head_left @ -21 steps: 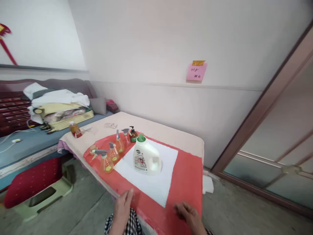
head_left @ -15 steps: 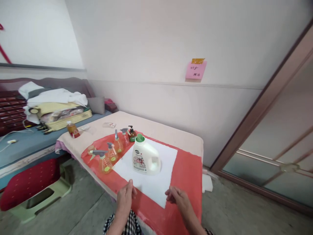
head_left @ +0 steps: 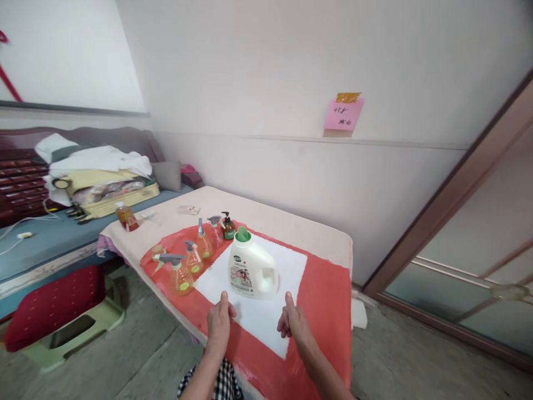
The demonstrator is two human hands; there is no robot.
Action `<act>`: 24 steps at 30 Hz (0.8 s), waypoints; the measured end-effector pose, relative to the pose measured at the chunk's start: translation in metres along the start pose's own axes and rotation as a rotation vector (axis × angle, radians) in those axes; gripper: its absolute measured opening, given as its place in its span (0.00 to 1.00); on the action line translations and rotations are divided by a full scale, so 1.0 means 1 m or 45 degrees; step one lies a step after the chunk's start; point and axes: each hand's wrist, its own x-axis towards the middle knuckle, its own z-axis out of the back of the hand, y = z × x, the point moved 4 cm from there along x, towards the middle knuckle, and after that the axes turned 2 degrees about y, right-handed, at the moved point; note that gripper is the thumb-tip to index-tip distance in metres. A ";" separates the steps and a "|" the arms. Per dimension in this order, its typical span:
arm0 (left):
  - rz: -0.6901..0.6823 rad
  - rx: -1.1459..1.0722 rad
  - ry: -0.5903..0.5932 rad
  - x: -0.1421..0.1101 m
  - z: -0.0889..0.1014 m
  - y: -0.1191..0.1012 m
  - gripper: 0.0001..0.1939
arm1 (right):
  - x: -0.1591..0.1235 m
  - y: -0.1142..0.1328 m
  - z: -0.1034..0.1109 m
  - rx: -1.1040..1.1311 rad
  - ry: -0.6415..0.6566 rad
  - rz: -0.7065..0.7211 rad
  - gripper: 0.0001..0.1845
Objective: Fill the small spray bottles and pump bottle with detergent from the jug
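A white jug (head_left: 252,272) with a green cap stands on a white sheet (head_left: 266,311) that lies over a red cloth (head_left: 325,300) on the table. My left hand (head_left: 220,323) and my right hand (head_left: 293,322) hover over the near edge of the white sheet, just in front of the jug. Both have the fingers curled in and the thumb pointing up, and nothing is in them. Left of the jug stand several small orange spray bottles (head_left: 180,276) and a dark pump bottle (head_left: 227,226).
The table (head_left: 275,219) has a beige top and stands against the wall. On its far left corner are a small red-labelled bottle (head_left: 126,216) and a clear packet (head_left: 188,210). A bed with piled linens (head_left: 97,178) lies left, a red stool (head_left: 54,303) below. A glass door (head_left: 478,255) is right.
Both hands have lifted off the near table edge and moved forward toward the jug, curling into thumbs-up fists. The view has shifted slightly.
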 end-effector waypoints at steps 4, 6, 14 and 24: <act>-0.002 -0.009 0.003 0.003 -0.003 0.002 0.36 | 0.000 0.003 0.000 -0.003 0.010 0.015 0.40; -0.011 -0.017 0.011 0.003 -0.004 0.004 0.35 | 0.000 0.004 -0.001 -0.009 0.018 0.030 0.39; -0.034 -0.002 0.028 0.002 -0.009 0.004 0.34 | 0.024 0.007 -0.008 -0.084 0.069 0.111 0.38; 0.013 -0.105 -0.275 0.004 0.016 0.013 0.30 | 0.049 0.035 -0.004 -0.047 -0.309 0.355 0.28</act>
